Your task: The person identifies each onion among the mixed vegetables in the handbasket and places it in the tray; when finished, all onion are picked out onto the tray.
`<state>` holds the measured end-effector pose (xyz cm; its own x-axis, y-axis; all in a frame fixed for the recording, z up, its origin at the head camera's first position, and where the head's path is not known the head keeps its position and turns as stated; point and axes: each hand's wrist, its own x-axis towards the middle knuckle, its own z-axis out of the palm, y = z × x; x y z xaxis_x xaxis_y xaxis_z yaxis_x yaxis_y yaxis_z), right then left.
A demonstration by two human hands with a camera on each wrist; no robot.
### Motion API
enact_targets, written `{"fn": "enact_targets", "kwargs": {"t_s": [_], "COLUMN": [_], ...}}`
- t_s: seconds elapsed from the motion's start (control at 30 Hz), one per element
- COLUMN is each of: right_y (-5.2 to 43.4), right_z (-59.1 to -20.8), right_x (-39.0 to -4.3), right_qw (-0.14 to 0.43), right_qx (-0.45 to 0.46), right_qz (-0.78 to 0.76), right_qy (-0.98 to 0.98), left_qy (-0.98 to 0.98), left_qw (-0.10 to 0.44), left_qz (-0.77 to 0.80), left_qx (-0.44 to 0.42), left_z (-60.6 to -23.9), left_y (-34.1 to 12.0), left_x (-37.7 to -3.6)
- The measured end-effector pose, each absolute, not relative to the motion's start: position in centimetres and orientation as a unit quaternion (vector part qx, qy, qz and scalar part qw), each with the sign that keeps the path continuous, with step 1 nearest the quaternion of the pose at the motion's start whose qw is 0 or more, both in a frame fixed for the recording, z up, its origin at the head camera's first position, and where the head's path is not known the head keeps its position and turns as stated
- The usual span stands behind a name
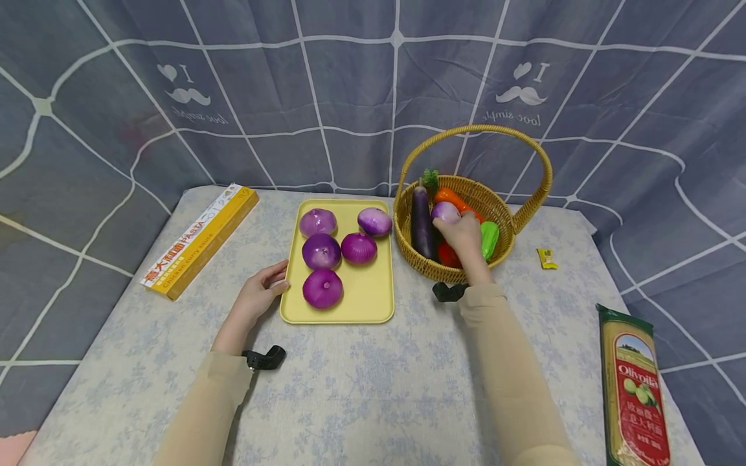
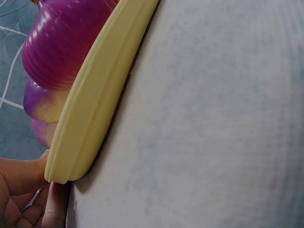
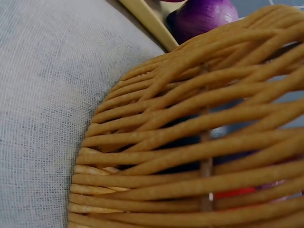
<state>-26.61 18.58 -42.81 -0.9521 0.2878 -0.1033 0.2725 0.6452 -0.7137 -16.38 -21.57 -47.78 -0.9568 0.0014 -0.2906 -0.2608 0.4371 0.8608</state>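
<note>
My left hand (image 1: 263, 289) grips the left rim of a yellow tray (image 1: 364, 294); in the left wrist view, its thumb and fingers pinch the tray's corner (image 2: 78, 142). Several purple onions lie on the tray, among them a front onion (image 1: 323, 288) and a paler onion (image 1: 375, 221) at the back right. My right hand (image 1: 468, 238) reaches into a wicker basket (image 1: 428, 266) and holds a pale purple onion (image 1: 445, 211). Around it in the basket are an eggplant (image 1: 422, 223), a carrot (image 1: 451, 197), a green pepper (image 1: 489, 238) and a partly hidden red vegetable (image 1: 448, 255). The basket wall hides this hand in the right wrist view.
At the left lies a yellow pasta box (image 1: 201, 241). A small yellow packet (image 1: 546, 259) is right of the basket, and a pasta bag (image 1: 635, 388) lies at the front right. The basket's tall handle (image 1: 474, 129) arches above it. A grid-patterned curtain (image 1: 361, 90) hangs behind the table.
</note>
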Motion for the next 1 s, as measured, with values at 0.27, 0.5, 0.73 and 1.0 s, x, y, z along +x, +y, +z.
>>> {"fn": "enact_targets", "kwargs": {"t_s": [0.27, 0.5, 0.73, 1.0], "right_y": [19.0, 19.2, 18.8, 16.1], "right_z": [-42.5, -41.5, -40.6, -40.0], "right_x": [-26.0, -24.3, -21.8, -18.2], "right_qw": [0.018, 0.034, 0.048, 0.070], "right_qx": [-0.150, -0.138, -0.100, -0.037], "right_qz": [0.436, 0.448, 0.455, 0.496], "right_qy": [-0.887, -0.882, -0.884, -0.865], "left_qy": [0.839, 0.839, 0.839, 0.839], "left_qw": [0.125, 0.127, 0.125, 0.128], "left_qz": [0.524, 0.524, 0.525, 0.522], "left_qx": [-0.080, -0.078, -0.075, -0.081], "left_z": [-47.8, -47.7, -47.7, -47.8], "left_y": [-21.5, -21.6, -21.6, -21.6], "left_x": [-16.4, -16.4, -16.4, -16.4]}}
